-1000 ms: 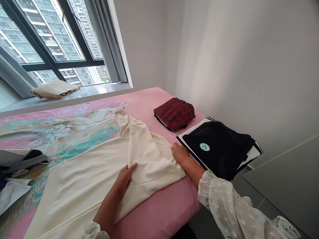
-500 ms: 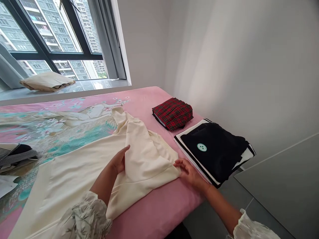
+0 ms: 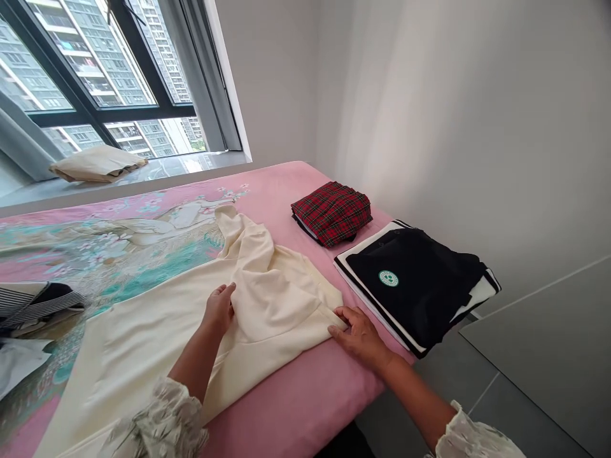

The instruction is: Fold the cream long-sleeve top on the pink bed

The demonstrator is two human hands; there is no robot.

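Note:
A cream garment (image 3: 157,331) lies spread over the bed, part of it folded across itself toward the right; its exact kind I cannot make out. My left hand (image 3: 220,310) pinches the garment's folded edge near its middle, thumb and fingers closed on the cloth. At the garment's right corner, my right hand (image 3: 359,334) grips the hem between thumb and fingers. Just beyond that hand lies a folded stack of black and white clothes (image 3: 415,280) with a round green badge on top.
A folded red plaid garment (image 3: 334,213) sits farther back on the pink bed (image 3: 286,401). Striped and white clothes (image 3: 41,305) lie at the left edge. A cream cushion-like bundle (image 3: 98,163) rests on the windowsill. A grey wall (image 3: 453,127) borders the right side.
My left hand has shifted slightly left with the folded edge. My right thumb has closed on the corner, and the cloth between the hands looks more bunched. The view has turned slightly.

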